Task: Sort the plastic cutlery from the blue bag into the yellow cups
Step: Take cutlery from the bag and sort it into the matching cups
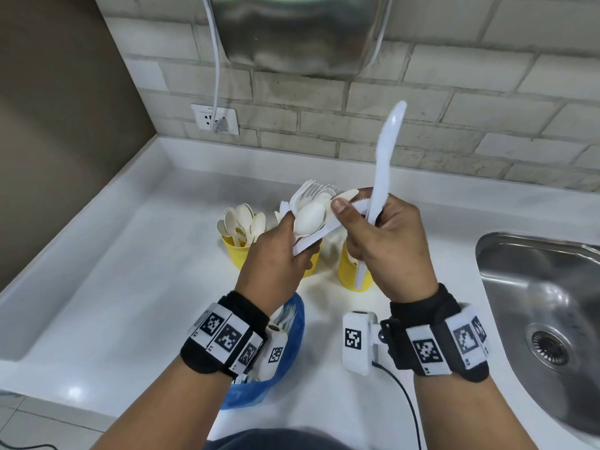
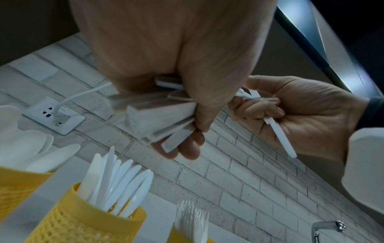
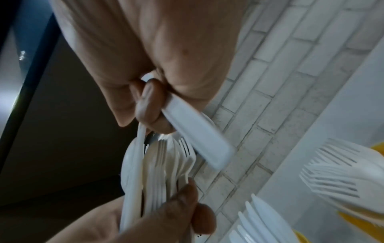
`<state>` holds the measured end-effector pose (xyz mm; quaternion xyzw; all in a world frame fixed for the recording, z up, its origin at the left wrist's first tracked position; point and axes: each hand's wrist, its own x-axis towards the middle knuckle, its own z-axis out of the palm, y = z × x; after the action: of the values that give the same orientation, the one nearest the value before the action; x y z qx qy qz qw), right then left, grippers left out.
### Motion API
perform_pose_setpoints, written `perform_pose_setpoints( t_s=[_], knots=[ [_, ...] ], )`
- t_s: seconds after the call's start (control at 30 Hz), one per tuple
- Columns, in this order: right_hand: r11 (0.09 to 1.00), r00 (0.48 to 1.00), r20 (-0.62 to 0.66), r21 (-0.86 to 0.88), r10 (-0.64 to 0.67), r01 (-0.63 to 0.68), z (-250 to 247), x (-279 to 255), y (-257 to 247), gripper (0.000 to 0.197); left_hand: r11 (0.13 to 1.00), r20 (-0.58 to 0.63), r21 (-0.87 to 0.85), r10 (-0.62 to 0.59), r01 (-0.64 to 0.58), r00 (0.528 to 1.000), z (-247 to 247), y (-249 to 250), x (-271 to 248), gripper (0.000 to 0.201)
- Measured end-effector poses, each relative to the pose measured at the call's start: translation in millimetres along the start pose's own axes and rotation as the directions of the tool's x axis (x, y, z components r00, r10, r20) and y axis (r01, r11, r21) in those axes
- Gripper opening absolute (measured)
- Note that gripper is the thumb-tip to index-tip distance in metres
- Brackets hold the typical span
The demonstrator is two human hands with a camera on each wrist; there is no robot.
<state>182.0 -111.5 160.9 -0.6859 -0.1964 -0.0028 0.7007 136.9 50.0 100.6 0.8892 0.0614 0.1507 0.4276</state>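
My left hand [image 1: 276, 258] grips a mixed bunch of white cutlery [image 1: 311, 212], with spoons, forks and knives fanned out; their handles [image 2: 166, 121] show under the fingers. My right hand [image 1: 386, 232] holds one white knife [image 1: 386, 151] upright and its thumb pinches the tip of a serrated knife in the bunch. Three yellow cups stand behind the hands: the left cup [image 1: 235, 251] holds spoons, the middle cup [image 2: 89, 220] holds knives, the right cup [image 1: 349, 271] holds forks [image 2: 193, 220]. The blue bag [image 1: 282, 362] lies open below my left wrist with cutlery inside.
A steel sink [image 1: 545, 316] is set into the white counter [image 1: 130, 287] at the right. A wall socket [image 1: 214, 120] with a white cable sits on the brick wall, under a metal appliance [image 1: 292, 30]. A black cable [image 1: 406, 404] runs from my right wrist.
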Motion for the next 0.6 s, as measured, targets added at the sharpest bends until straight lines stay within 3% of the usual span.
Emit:
perform_pose_setpoints(
  t_s=[0.07, 0.23, 0.37, 0.6],
  knots=[
    [1.000, 1.000, 0.026, 0.021, -0.011, 0.011, 1, -1, 4, 0.012, 0.999, 0.014, -0.027, -0.018, 0.019, 1.000, 0, 1, 0, 0.026],
    [0.981, 0.999, -0.047, 0.193, 0.020, -0.010, 6, -1, 15, 0.022, 1.000, 0.029, -0.023, -0.017, 0.018, 0.999, -4, 4, 0, 0.028],
    [0.998, 1.000, 0.016, 0.057, 0.018, -0.019, 12, -5, 15, 0.026, 0.999, 0.030, -0.045, -0.006, 0.007, 1.000, -3, 6, 1, 0.022],
    [0.965, 0.980, -0.195, 0.263, 0.045, 0.008, 6, 8, 8, 0.030, 0.986, 0.089, -0.151, -0.059, 0.072, 0.994, -5, 10, -3, 0.015]
  ],
)
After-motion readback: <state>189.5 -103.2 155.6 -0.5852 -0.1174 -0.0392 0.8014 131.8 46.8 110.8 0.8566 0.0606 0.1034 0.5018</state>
